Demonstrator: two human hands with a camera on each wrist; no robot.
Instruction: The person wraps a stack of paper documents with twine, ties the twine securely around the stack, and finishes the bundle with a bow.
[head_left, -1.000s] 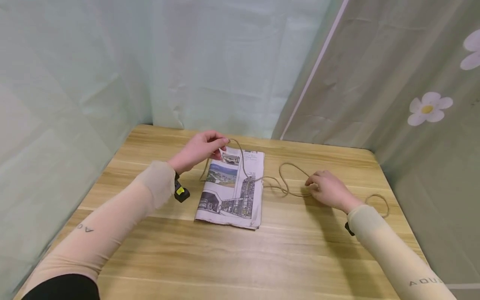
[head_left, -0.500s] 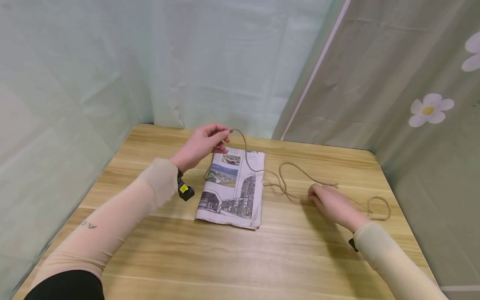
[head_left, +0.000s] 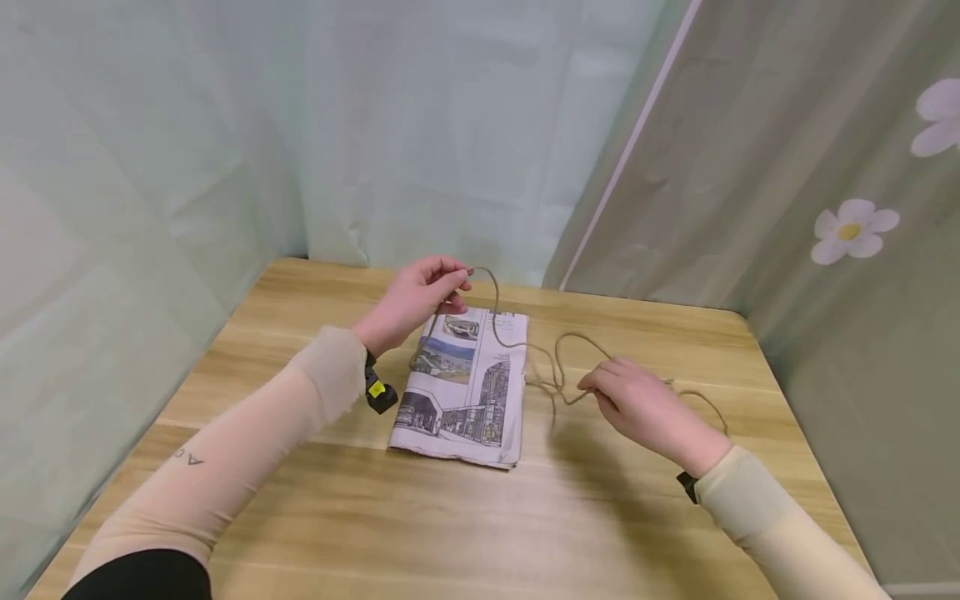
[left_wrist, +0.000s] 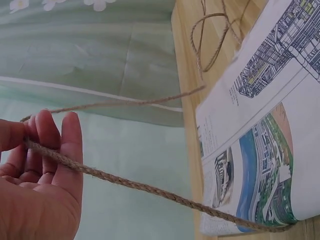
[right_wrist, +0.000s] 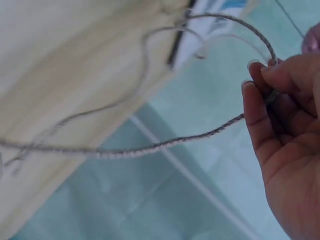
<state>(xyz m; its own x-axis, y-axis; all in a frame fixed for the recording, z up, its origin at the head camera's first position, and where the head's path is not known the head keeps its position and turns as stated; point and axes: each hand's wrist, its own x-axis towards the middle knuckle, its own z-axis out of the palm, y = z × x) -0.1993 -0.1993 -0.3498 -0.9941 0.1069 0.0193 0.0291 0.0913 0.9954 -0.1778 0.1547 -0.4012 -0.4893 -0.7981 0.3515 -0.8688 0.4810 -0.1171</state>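
Note:
A folded newspaper [head_left: 457, 400] with printed pictures lies on the wooden table, and brown twine [head_left: 496, 321] runs around and across it. Above its far left corner my left hand [head_left: 416, 300] pinches the twine between thumb and fingertips. In the left wrist view a taut length of twine [left_wrist: 150, 189] slants from those fingers to the newspaper's edge. Right of the newspaper, my right hand [head_left: 648, 412] pinches another part of the twine over the table. The right wrist view shows the twine [right_wrist: 185, 141] passing through the thumb and fingers [right_wrist: 260, 112].
Loose twine loops [head_left: 558, 367] lie between the newspaper and my right hand, and a further length [head_left: 708, 400] trails beyond that hand. The wooden tabletop [head_left: 420, 533] meets pale curtains [head_left: 465, 142] at its back and sides.
My right hand has drawn back, then moved left and lifted with the twine. My left hand, still pinching its twine, has shifted slightly right. The newspaper stays in place.

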